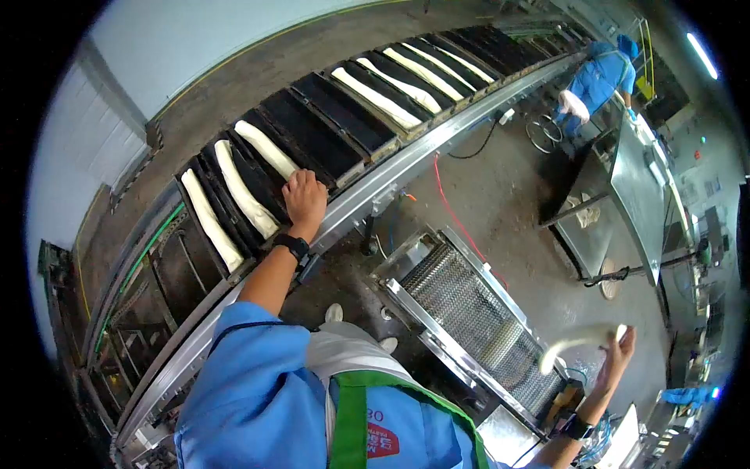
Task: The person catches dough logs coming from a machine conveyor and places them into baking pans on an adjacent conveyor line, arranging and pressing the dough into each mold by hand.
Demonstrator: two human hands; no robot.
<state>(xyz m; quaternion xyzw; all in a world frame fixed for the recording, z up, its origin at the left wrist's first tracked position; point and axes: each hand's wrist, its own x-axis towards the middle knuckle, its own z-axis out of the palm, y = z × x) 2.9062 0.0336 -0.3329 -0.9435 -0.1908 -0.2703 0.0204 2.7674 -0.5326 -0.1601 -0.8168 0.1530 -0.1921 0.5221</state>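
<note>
My left hand (305, 195) is closed over the near end of a long pale dough strip (264, 147), which lies in a black baking tray on the conveyor. Two more dough strips, one curved (241, 190) and one straighter (211, 220), lie in the trays to the left of that hand. Out to the right, my right hand (619, 356) grips one end of another dough strip (574, 342). That strip hangs bent in the air beside the metal mesh belt, blurred by motion.
The conveyor's metal rail (469, 116) runs diagonally past me. Farther up, several trays hold dough strips. A mesh belt machine (469, 305) stands between my hands, with a red hose (461, 211) behind it. A co-worker in blue (601, 78) stands near a metal table (637, 195).
</note>
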